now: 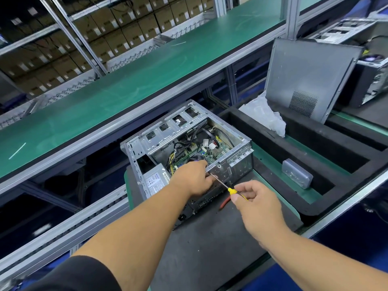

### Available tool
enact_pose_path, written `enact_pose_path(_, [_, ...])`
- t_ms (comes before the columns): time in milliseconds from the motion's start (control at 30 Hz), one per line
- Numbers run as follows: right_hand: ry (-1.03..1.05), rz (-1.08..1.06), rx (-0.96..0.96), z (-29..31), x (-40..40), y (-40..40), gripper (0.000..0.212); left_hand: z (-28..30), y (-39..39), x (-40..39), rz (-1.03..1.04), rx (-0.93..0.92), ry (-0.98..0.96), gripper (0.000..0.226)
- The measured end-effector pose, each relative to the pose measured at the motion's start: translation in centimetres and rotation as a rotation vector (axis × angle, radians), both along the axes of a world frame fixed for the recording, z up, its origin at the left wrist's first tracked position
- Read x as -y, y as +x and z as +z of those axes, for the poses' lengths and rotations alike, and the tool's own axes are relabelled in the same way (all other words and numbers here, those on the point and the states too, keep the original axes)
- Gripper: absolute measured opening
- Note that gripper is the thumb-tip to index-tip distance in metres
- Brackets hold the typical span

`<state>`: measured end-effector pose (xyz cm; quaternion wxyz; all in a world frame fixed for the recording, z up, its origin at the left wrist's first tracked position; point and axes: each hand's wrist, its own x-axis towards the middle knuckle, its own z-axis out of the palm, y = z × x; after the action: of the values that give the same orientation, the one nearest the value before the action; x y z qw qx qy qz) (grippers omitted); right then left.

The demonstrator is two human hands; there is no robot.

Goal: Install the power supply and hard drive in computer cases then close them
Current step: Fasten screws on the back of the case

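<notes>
An open grey computer case (pixel 168 131) lies on its side on a dark mat, its motherboard and cables showing. A silver power supply (pixel 155 180) sits in its near left corner. My left hand (pixel 195 177) rests on the case's near edge, fingers curled at the tip of a screwdriver shaft. My right hand (pixel 254 202) pinches the yellow-handled screwdriver (pixel 231 190), which points up-left at the case's rear panel. The grey side panel (pixel 308 80) leans upright at the right.
A black foam tray (pixel 346 173) at the right holds a small grey box (pixel 297 173) and crumpled clear plastic (pixel 264 116). Red-handled pliers (pixel 224 203) lie by the case. A green shelf (pixel 126 85) runs behind. Another case (pixel 371 80) stands far right.
</notes>
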<state>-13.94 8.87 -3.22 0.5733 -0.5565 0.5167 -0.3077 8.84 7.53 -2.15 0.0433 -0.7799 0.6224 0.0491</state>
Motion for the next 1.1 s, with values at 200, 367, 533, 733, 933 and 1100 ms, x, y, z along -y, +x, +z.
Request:
enact_pose_path(200, [0.900,-0.240,0.481,1.7,1.2,0.6,0.017,0.1,-0.1,0.1,-0.004,0.000,-0.009,0.040])
enact_pose_path(367, [0.438,-0.136,0.263,0.3,0.4,0.5,0.026,0.2,-0.1,0.0,0.002,-0.001,-0.004,0.039])
enact_pose_path(533, [0.628,-0.256,0.255,0.9,0.2,0.9,0.018,0.4,-0.2,0.0,0.006,-0.011,-0.014,0.039])
enact_pose_path(733, [0.703,-0.206,0.382,0.9,-0.1,1.1,0.007,0.3,-0.2,-0.1,0.011,-0.024,-0.018,0.038])
enact_pose_path(933, [0.793,-0.268,0.344,1.6,-0.3,1.3,0.013,0.6,-0.4,0.1,0.018,-0.029,-0.010,0.035])
enact_pose_path(1100, [0.656,-0.144,0.300,1.7,0.1,0.7,0.015,1.4,-0.8,-0.3,0.049,-0.093,0.000,0.029])
